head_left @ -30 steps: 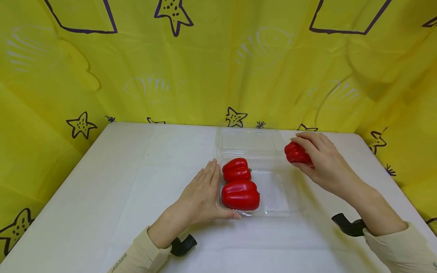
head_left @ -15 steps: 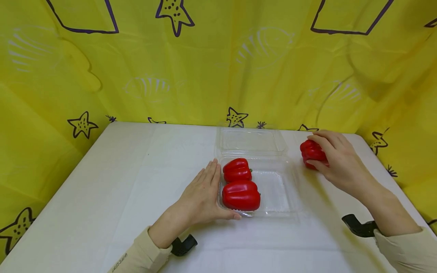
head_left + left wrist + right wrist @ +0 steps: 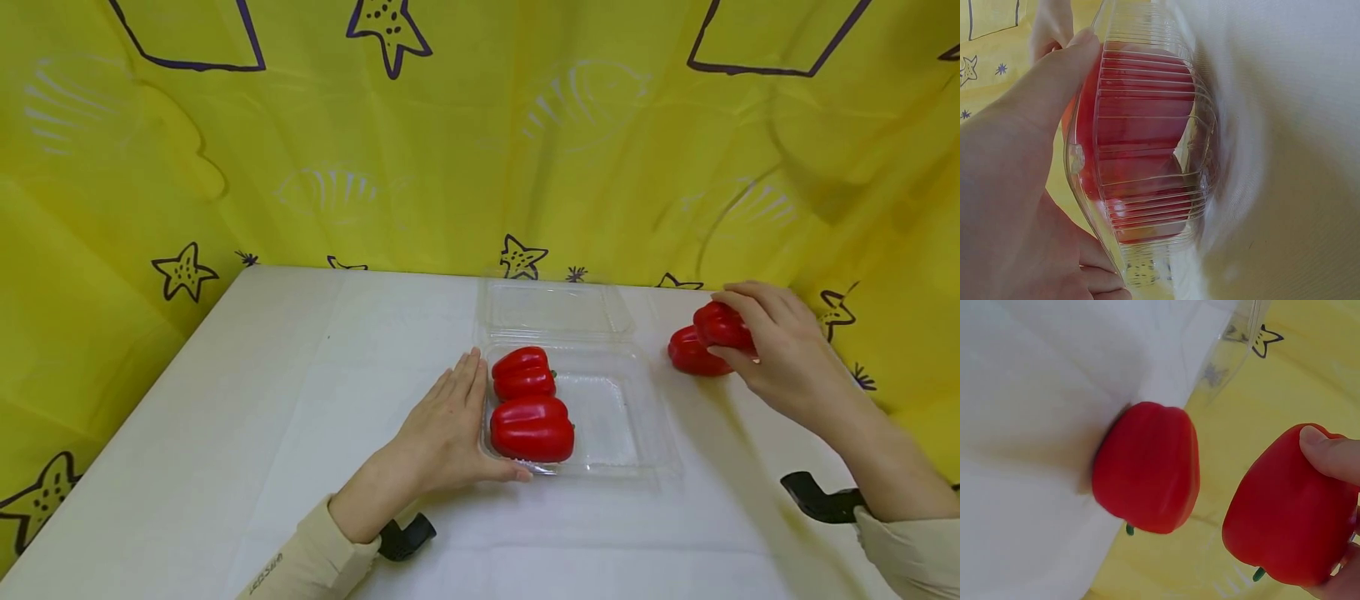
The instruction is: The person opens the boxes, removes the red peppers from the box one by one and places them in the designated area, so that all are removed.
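My right hand [image 3: 783,350] grips a red bell pepper [image 3: 722,325] between thumb and fingers, overlapping another red bell pepper [image 3: 692,353] on the table in the head view. In the right wrist view, the held pepper [image 3: 1291,506] stands apart from the resting pepper [image 3: 1147,469], both with green stems showing. My left hand [image 3: 442,425] lies along the left side of a clear plastic clamshell box [image 3: 652,417], fingers straight, thumb along its front rim. Two red bell peppers, one behind [image 3: 523,372] and one in front [image 3: 532,428], lie in the box's left half.
The box's clear lid [image 3: 555,310] lies folded back behind it. A white cloth [image 3: 360,333] covers the table. A yellow patterned curtain [image 3: 450,150] closes off the back and sides. A black curved piece [image 3: 821,498] sits at each wrist.
My right hand has moved right with its pepper, leaving the pepper on the table in plain sight. My left hand and the box stay put.
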Tool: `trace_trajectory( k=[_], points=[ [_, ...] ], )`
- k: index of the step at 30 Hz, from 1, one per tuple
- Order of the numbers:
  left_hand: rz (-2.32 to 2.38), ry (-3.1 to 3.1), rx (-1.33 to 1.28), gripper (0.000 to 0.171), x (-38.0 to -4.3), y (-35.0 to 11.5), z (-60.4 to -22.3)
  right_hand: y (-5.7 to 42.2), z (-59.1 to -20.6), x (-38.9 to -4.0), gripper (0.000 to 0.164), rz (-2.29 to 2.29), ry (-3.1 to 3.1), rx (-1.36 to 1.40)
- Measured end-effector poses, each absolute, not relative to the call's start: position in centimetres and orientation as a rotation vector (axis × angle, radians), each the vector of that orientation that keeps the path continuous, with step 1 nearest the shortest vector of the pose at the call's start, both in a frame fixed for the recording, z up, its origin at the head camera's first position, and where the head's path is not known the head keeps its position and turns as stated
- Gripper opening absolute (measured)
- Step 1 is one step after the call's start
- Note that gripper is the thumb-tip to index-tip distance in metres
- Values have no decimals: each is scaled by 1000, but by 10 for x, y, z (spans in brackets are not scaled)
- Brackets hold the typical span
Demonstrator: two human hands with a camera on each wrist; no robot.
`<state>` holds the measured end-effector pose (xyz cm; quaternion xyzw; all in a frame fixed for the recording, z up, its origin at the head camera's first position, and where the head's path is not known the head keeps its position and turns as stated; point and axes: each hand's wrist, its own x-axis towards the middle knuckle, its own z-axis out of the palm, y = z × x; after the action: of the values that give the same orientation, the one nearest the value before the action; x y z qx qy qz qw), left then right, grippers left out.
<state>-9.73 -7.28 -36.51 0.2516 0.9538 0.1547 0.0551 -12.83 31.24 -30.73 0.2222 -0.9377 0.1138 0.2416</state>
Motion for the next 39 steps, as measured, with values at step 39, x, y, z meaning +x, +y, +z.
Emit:
trace_trajectory(
  k=[39],
  points=[
    [473, 2887, 760, 131, -98, -72, -365, 379, -323, -133, 69, 102, -2575, 501]
  ],
)
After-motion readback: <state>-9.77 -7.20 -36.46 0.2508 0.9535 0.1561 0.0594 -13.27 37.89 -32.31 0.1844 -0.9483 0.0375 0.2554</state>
